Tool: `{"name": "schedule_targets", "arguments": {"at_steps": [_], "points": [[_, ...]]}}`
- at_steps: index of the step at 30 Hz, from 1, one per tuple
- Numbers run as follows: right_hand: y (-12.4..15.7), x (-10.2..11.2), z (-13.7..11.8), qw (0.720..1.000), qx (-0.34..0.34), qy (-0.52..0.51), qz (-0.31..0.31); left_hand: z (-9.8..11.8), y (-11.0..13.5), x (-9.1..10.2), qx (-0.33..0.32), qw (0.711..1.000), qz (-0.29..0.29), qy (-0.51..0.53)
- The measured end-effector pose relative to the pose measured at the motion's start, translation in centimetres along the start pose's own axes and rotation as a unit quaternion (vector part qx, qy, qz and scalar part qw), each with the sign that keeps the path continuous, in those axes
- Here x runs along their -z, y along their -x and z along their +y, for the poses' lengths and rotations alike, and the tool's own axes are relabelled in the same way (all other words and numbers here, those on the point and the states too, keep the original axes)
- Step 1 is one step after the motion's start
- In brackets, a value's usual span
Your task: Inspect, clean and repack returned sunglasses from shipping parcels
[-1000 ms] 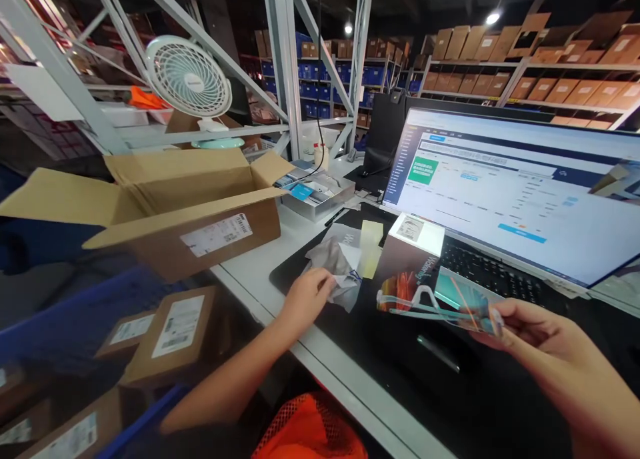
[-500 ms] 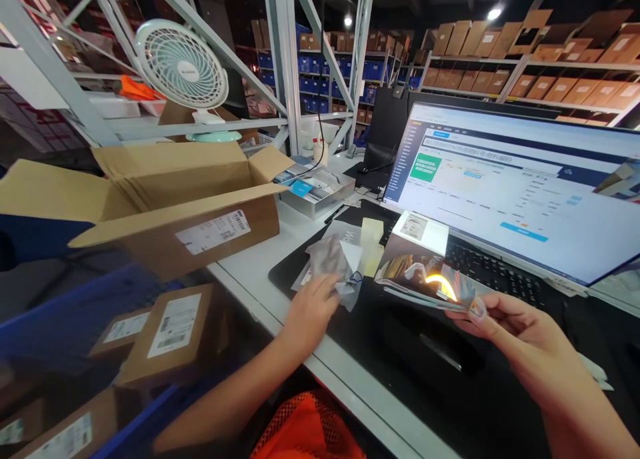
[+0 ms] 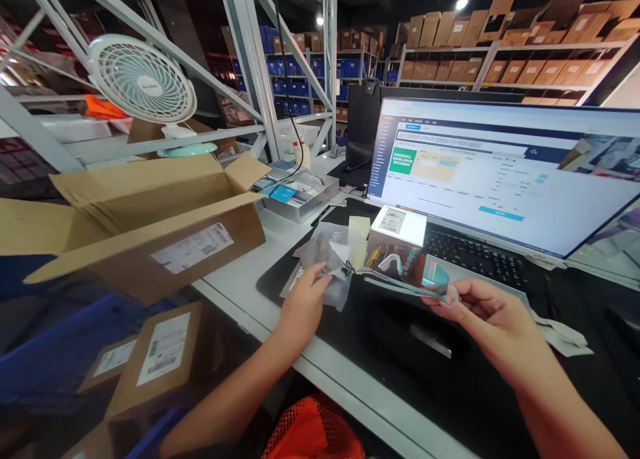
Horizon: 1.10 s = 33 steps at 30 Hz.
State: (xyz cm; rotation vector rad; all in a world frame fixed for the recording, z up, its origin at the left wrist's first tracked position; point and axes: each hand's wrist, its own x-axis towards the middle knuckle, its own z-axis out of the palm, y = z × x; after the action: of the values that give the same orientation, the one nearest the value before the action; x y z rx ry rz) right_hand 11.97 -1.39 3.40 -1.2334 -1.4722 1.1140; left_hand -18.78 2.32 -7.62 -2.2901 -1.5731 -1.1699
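My right hand point(image 3: 487, 319) pinches a flat, shiny iridescent packet point(image 3: 407, 279) by its near end and holds it level just above the black desk mat point(image 3: 380, 339). My left hand point(image 3: 304, 304) rests on a crumpled grey plastic bag point(image 3: 324, 257) lying on the mat, with the fingers curled onto it. A small white-topped product box point(image 3: 399, 235) stands right behind the packet, in front of the keyboard point(image 3: 475, 259). A pale yellow slip point(image 3: 358, 240) lies between the bag and the box.
A large monitor point(image 3: 500, 172) stands at the back right. An open cardboard box point(image 3: 145, 212) with a label sits at the left, a white fan point(image 3: 141, 82) behind it. A metal tray point(image 3: 300, 195) holds small items. Labelled parcels point(image 3: 160, 352) lie in a blue bin below.
My right hand has tilted the shiny packet flatter and drawn it slightly left toward the bag. My left hand has stayed on the grey bag. The camera view has shifted right.
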Motion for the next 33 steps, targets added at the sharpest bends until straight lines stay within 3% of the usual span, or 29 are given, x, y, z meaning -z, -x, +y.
{"name": "schedule_targets", "arguments": {"at_steps": [8,17,22,26,33], "points": [[-0.1,-3.4,1.8,0.999,-0.003,0.008,-0.044,1.0,0.1,0.5,0.003,0.998,0.057,0.007],[0.2,-5.5,3.6,0.996,0.038,0.076,-0.005,-0.4,1.2,1.1,-0.055,0.998,0.009,0.012],[0.3,-4.9,4.4,0.989,0.076,0.124,0.039,-0.7,0.1,0.9,-0.059,0.997,-0.007,0.038],[1.1,-3.8,4.0,0.994,0.051,0.089,0.049,-0.4,-0.4,1.0,-0.046,0.998,-0.015,0.028],[2.8,-2.8,4.7,0.998,0.029,0.049,0.039,-0.4,0.5,1.1,-0.078,0.994,-0.076,0.003]]}}
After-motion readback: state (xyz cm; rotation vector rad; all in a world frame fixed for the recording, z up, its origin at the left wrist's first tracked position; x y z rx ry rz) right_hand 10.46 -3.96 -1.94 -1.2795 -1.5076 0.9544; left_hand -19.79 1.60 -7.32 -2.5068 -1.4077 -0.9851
